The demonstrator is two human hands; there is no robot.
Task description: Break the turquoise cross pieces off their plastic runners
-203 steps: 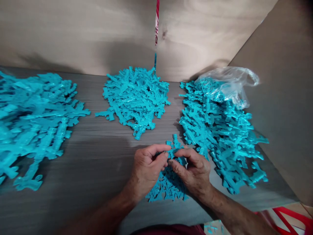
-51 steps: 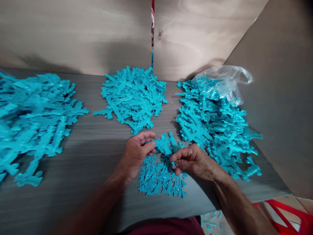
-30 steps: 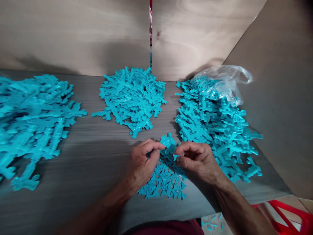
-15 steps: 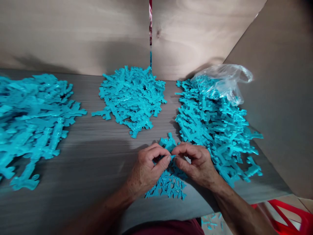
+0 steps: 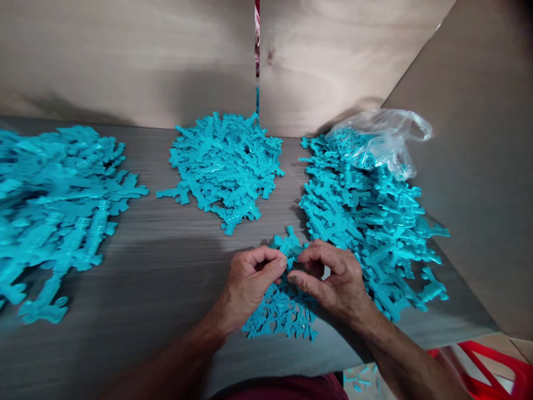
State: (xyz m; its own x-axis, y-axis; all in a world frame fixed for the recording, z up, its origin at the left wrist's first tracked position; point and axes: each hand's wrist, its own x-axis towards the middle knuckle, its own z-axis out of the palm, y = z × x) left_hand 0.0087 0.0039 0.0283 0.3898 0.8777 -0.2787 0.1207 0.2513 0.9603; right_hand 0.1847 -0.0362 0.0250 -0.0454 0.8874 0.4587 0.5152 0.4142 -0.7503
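Note:
Near the front middle of the table, my left hand [image 5: 252, 278] is closed in a pinch of thumb and forefinger, and a bit of a turquoise plastic piece [image 5: 290, 261] shows at its fingertips. Just to the right, my right hand [image 5: 333, 272] has its thumb and forefinger apart with nothing visible between them; its other fingers are curled. Beneath both hands lies a heap of small turquoise scraps [image 5: 285, 316], partly hidden by them. A larger flat turquoise piece [image 5: 288, 240] with a knobbed outline lies just beyond the fingertips.
Big piles of turquoise pieces lie at left [image 5: 62, 194], back middle [image 5: 225, 161] and right [image 5: 353, 205]. A clear plastic bag [image 5: 387, 133] rests on the right pile. Wooden panels [image 5: 125, 55] stand behind and to the right. A red frame [image 5: 491, 361] is below the table's edge.
My hands were meeting fingertip to fingertip over a small turquoise sliver. Now my right thumb and forefinger have parted and drawn slightly away from my left hand, which stays pinched.

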